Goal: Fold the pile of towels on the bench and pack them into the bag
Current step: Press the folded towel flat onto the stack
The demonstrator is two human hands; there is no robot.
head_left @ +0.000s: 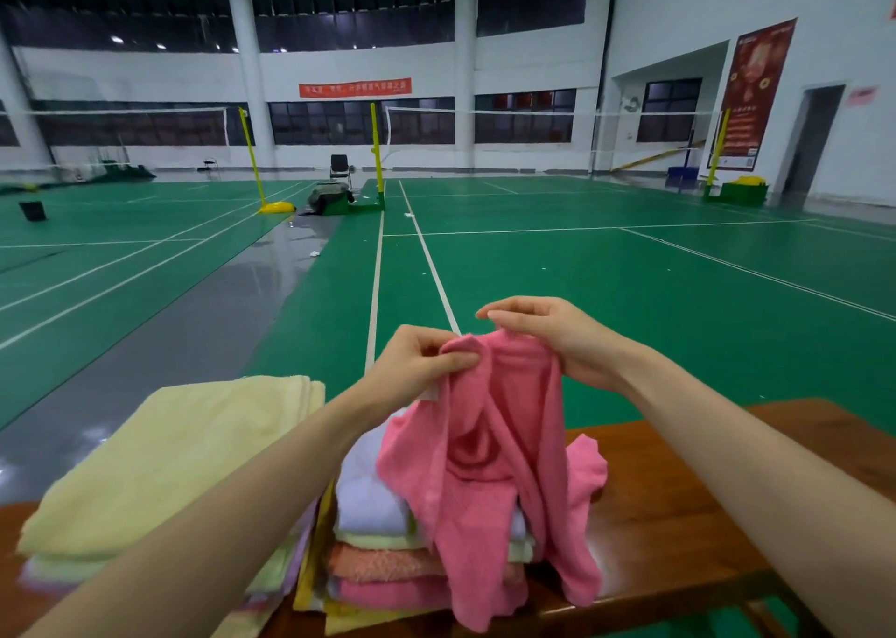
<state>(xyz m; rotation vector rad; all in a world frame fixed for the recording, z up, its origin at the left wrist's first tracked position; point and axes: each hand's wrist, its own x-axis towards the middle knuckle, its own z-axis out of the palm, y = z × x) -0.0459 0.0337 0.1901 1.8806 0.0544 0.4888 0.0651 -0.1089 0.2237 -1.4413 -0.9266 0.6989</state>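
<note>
I hold a pink towel [489, 472] up over the wooden bench [669, 506]. My left hand [417, 361] pinches its top left edge. My right hand [548, 334] grips the top edge a little to the right, fingers curled over the cloth. The towel hangs crumpled, its lower end draping over a pile of towels [383, 555] in white, pale green, orange and pink. On the left lies a stack of folded pale yellow towels [165, 463]. No bag is in view.
The bench runs across the bottom of the view, with bare wood to the right of the pile. Beyond it lies a green badminton court [582, 269] with net posts [376, 152], a chair [339, 167] and a grey walkway [271, 288].
</note>
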